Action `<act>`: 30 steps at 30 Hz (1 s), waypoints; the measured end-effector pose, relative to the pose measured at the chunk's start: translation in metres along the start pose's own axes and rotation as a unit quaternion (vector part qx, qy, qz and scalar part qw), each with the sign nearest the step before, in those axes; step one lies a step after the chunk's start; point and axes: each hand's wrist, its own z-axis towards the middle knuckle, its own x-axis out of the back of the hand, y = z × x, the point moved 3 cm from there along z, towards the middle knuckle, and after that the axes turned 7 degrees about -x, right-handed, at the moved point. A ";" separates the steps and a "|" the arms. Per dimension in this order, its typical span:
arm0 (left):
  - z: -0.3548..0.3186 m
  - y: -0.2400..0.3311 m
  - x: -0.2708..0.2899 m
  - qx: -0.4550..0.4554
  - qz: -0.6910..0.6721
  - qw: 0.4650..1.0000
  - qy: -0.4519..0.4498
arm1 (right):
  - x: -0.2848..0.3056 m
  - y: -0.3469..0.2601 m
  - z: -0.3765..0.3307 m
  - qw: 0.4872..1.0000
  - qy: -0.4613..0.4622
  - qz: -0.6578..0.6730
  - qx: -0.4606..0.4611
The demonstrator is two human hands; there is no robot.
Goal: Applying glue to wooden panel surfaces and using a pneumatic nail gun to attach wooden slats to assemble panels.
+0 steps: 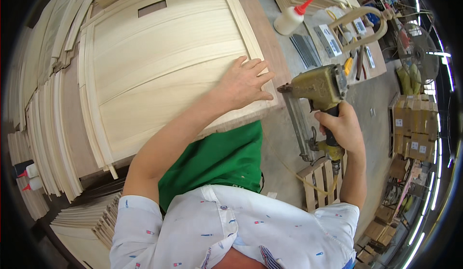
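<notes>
My right hand (348,128) is wrapped round the black grip of a green pneumatic nail gun (316,86). The gun's nose points left, at the right edge of a pale wooden panel (159,56), and appears just apart from it. An air hose (333,184) runs from the base of its grip. My left hand (243,83) lies on the panel's near right corner with fingers spread, over the frame strip along that edge. The panel has thin frame strips, a seam across it and a small dark rectangular slot (152,8) near its far side.
Stacked wooden strips (50,138) line the left. At the far right stand a white glue bottle (289,20) with a red tip, grey staple strips (305,51) and small boxes (329,40). A pallet (316,187), cartons (412,124) and a fan (418,52) are on the right.
</notes>
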 end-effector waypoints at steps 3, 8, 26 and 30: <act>0.000 -0.014 -0.013 0.004 0.038 0.996 0.086 | 0.008 -0.029 0.032 0.999 -0.001 -0.004 0.050; 0.001 -0.019 -0.008 0.018 0.020 0.994 0.108 | 0.002 -0.097 0.100 0.993 -0.029 -0.017 0.115; 0.004 -0.023 -0.001 0.031 -0.104 0.984 0.138 | -0.061 -0.228 0.267 0.965 -0.044 -0.083 0.243; 0.003 -0.024 -0.001 0.035 -0.100 0.984 0.142 | -0.064 -0.228 0.261 0.964 -0.004 -0.118 0.239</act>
